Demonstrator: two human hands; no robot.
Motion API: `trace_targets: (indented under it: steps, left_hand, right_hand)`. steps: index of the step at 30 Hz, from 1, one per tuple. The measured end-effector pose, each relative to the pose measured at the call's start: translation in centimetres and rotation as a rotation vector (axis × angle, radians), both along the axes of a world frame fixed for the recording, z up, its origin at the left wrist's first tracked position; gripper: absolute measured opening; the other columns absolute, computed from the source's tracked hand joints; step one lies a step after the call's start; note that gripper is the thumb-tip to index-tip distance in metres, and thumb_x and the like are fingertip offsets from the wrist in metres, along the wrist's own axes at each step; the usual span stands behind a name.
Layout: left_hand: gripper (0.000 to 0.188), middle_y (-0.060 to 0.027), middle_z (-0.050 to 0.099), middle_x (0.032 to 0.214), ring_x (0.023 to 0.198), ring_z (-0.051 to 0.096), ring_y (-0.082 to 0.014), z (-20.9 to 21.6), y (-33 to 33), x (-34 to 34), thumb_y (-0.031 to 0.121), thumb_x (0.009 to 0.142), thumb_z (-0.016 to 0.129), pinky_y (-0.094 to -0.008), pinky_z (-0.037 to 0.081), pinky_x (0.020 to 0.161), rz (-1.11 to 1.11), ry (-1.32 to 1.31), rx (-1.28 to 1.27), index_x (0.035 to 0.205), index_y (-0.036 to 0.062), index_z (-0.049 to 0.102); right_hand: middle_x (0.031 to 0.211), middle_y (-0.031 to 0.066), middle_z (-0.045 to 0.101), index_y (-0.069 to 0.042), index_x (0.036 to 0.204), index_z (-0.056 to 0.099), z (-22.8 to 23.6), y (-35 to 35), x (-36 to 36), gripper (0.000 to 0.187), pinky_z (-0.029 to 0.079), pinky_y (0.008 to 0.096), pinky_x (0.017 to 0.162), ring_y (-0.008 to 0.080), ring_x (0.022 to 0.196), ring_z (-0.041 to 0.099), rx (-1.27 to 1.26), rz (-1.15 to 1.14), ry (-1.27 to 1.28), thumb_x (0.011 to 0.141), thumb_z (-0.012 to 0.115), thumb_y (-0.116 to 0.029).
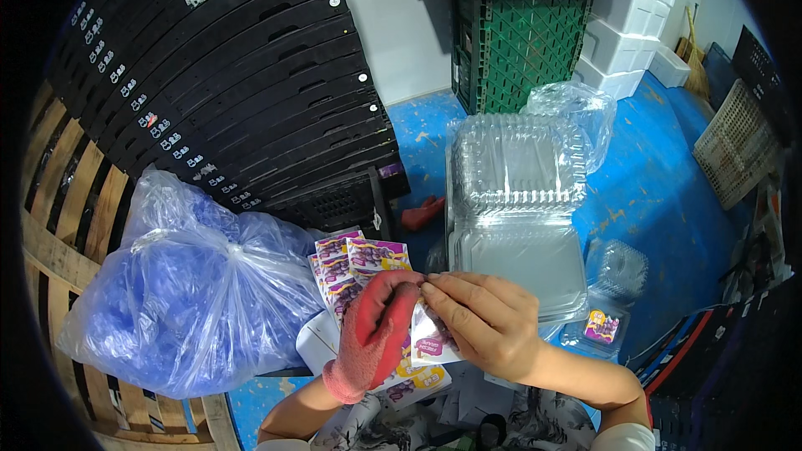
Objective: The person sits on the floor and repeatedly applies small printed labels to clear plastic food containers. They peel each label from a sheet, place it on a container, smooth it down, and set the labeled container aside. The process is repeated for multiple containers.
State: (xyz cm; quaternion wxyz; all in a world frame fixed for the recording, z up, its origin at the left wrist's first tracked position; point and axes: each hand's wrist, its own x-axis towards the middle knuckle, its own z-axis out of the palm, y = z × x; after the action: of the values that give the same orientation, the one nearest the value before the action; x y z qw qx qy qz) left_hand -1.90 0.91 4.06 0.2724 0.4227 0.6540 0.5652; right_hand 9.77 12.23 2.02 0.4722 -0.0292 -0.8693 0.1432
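My left hand (368,338), in a red work glove, meets my bare right hand (493,326) at the fingertips. Pinched between them is a white label sheet (430,349) with purple grape print, partly covered by my fingers. More printed label sheets (338,271) lie fanned out beyond the glove, and another label sheet (418,384) rests below my hands near my lap. Just past my right hand stands a stack of clear plastic clamshell boxes (520,260), lids raised. On the floor to the right sits one clear clamshell box (600,327) bearing a purple and yellow label.
A large tied bag (196,301) of bluish plastic lies left, by a wooden pallet (63,175). Stacked black crates (276,92) rise behind it. Farther off are a green crate (535,42), white foam boxes (618,46) and a broom (694,54). A red glove (423,214) lies on the blue floor.
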Motion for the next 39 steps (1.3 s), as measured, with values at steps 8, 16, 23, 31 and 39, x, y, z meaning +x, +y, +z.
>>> trace_targets:
  steps: [8, 16, 23, 31, 39]
  left_hand:
    - [0.016, -0.0023, 0.057, 0.081, 0.071, 0.047, -0.0058, 0.1, 0.1, -0.1, 0.005, 0.091, 0.048, -0.0203, 0.040, 0.064, 0.007, -0.067, -0.044, 0.104, 0.0000, 0.055]
    - [0.015, 0.0002, 0.056, 0.083, 0.069, 0.044, -0.0048, 0.0, -0.1, -0.3, 0.008, 0.092, 0.048, -0.0192, 0.038, 0.062, -0.021, -0.253, -0.062, 0.103, 0.0012, 0.055]
    - [0.022, -0.0063, 0.061, 0.090, 0.083, 0.056, -0.0132, -0.8, 0.6, -2.0, 0.018, 0.094, 0.045, -0.0263, 0.044, 0.075, 0.054, 0.226, 0.103, 0.097, 0.0005, 0.056]
    - [0.016, -0.0006, 0.055, 0.095, 0.081, 0.049, -0.0050, -2.0, -1.0, -7.0, 0.011, 0.088, 0.055, -0.0179, 0.037, 0.068, 0.401, -0.025, 0.416, 0.102, 0.0036, 0.056]
    - [0.030, -0.0083, 0.058, 0.109, 0.098, 0.054, -0.0136, -2.3, -1.2, -5.4, -0.005, 0.083, 0.050, -0.0250, 0.041, 0.085, 0.335, 0.378, 0.368, 0.112, -0.0005, 0.054]
  right_hand:
    - [0.097, 0.0107, 0.065, 0.000, 0.094, 0.066, -0.2, 0.2, 0.0, 0.032, 0.052, 0.0293, 0.069, 0.0237, 0.084, 0.064, 0.015, 0.015, -0.001, 0.063, 0.062, -0.009]
    - [0.092, 0.0093, 0.065, -0.002, 0.082, 0.063, 1.0, 0.5, -0.8, 0.021, 0.051, 0.0317, 0.066, 0.0244, 0.082, 0.063, -0.035, 0.030, 0.010, 0.061, 0.069, -0.005]
    - [0.090, 0.0071, 0.064, -0.006, 0.078, 0.056, 1.7, 0.8, 0.7, 0.015, 0.043, 0.0347, 0.073, 0.0232, 0.082, 0.059, -0.063, 0.136, 0.048, 0.067, 0.067, -0.002]
    - [0.082, 0.0090, 0.057, 0.000, 0.115, 0.042, 3.9, 5.4, 6.5, 0.036, 0.047, 0.0249, 0.066, 0.0124, 0.072, 0.056, -0.844, -0.022, 0.569, 0.084, 0.059, 0.003]
    - [0.080, 0.0016, 0.059, -0.005, 0.087, 0.059, -3.5, 5.8, 12.7, 0.007, 0.050, 0.0215, 0.056, 0.0074, 0.066, 0.056, -1.640, -0.178, 0.323, 0.089, 0.059, -0.012]
